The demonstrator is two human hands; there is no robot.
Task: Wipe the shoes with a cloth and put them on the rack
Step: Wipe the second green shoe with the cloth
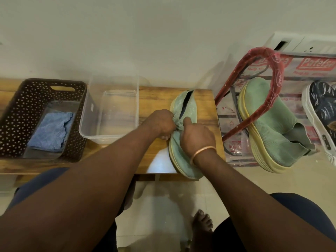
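A green knit shoe [187, 106] with a yellow sole lies on the wooden table [156, 99], its collar opening pointing away from me. My left hand [161, 122] pinches the knit collar at the shoe's left side. My right hand [197, 137] presses on top of the shoe's middle, thumb raised, a thin bangle on the wrist. A blue cloth [51, 130] lies folded in the dark perforated basket [18, 113] at the left; neither hand touches it. The matching green shoe [269, 122] rests on the rack [261, 57], whose red-wrapped frame stands at the right.
A clear plastic tub [111, 108] stands between the basket and the shoe. A dark patterned shoe [321, 110] with a white sole sits at the rack's far right. A white wall socket [298, 44] is behind the rack. My bare foot [201, 220] is on the tiled floor.
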